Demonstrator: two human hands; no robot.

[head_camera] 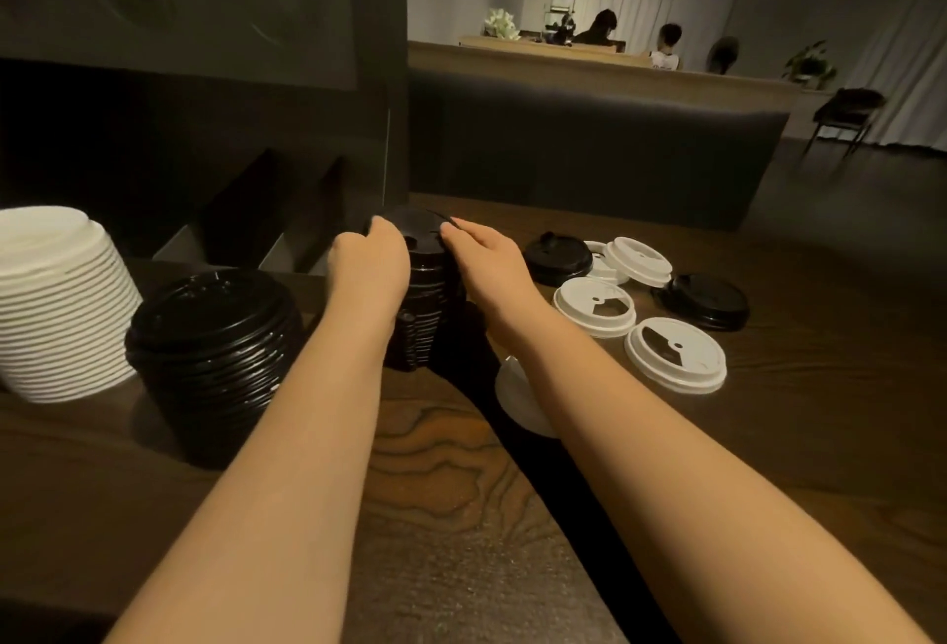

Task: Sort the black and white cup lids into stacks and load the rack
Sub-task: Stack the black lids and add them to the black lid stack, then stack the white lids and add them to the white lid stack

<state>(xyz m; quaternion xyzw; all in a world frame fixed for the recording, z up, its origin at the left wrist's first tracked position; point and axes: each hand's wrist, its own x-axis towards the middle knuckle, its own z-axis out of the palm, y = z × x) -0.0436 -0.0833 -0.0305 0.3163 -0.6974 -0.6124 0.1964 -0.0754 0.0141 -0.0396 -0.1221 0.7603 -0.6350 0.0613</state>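
A tall stack of black lids (425,295) stands at the table's middle. My left hand (371,259) grips its left side and my right hand (487,261) grips its right side, fingertips over the top lid. A second black stack (215,341) stands nearer on the left, beside a big stack of white lids (61,305). The dark rack (266,228) with slanted dividers sits behind them. Loose white lids (594,305) (675,354) (638,259) and loose black lids (557,256) (707,300) lie to the right. Another white lid (517,397) is partly hidden under my right forearm.
The wooden table (435,464) runs towards me. A dark upholstered bench back (589,151) stands beyond its far edge. Farther off are a long counter (615,67) with seated people, a chair (845,115) and a plant (812,62).
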